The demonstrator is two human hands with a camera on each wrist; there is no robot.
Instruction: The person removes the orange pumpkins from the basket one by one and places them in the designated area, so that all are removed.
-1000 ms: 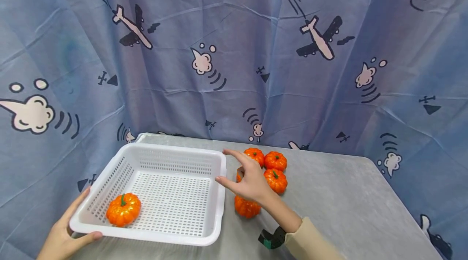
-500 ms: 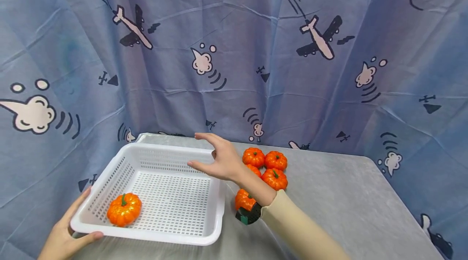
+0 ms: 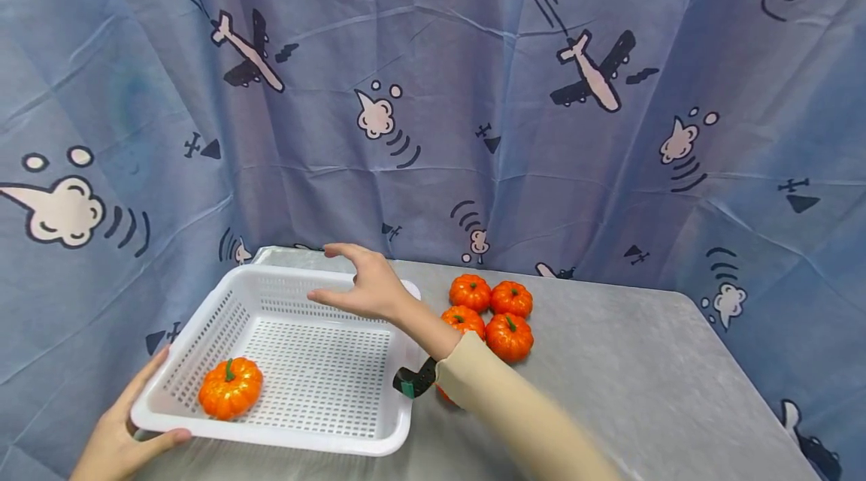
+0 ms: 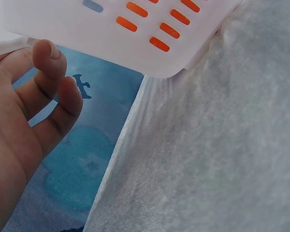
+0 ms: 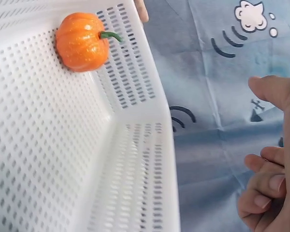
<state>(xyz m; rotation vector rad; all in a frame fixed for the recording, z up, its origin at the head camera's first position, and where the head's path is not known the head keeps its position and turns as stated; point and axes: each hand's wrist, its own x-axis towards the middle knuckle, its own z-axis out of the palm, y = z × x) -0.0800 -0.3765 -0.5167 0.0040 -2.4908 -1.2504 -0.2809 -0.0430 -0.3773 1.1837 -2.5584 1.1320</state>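
Note:
A white perforated plastic basket (image 3: 318,436) stands at the left of the table. Inside its front left corner lies a small orange pumpkin (image 3: 231,388) with a green stem. My left hand (image 3: 125,421) holds that corner, its fingers along the left side and the thumb at the front rim. My right hand (image 3: 365,285) hovers over the back of the basket, thumb and fingers spread apart with nothing between them. The right wrist view shows the same pumpkin (image 5: 82,42) against the basket wall, well away from my right hand (image 5: 280,179).
Several more orange pumpkins (image 3: 510,337) sit in a cluster right of the basket, one mostly hidden under the right sleeve (image 3: 501,398). The grey tabletop (image 3: 629,361) stretches to the right. A blue patterned curtain (image 3: 433,128) hangs behind the table.
My right hand has moved left from beside the pumpkin cluster to over the basket's back part, staying spread. The left hand, the basket and the pumpkins have stayed in place.

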